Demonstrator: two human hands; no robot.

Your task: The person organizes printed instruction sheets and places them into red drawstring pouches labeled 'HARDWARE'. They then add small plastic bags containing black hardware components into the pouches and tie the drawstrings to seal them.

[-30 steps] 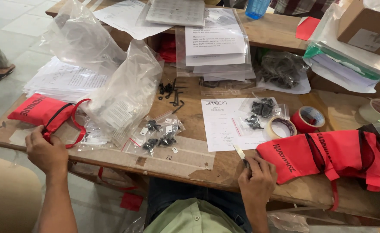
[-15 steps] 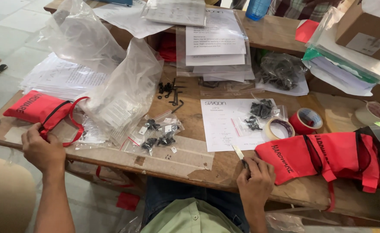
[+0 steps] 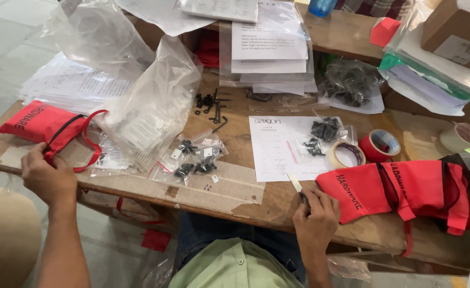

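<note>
Here, left hand: our fingers pinch the red pouch by its strap
Right hand: we grip a small blade, fingers closed

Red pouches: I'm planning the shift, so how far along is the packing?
Done, it seems: a pile of red pouches lies at right. In hand: the left hand grips one pouch; the right hand holds a small tool. Left: bagged screws lie loose on the table.

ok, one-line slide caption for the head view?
Left hand grips red fabric drawstring pouch; right hand holds a small pale blade-like tool beside white printed sheet on cluttered wooden table.
</note>
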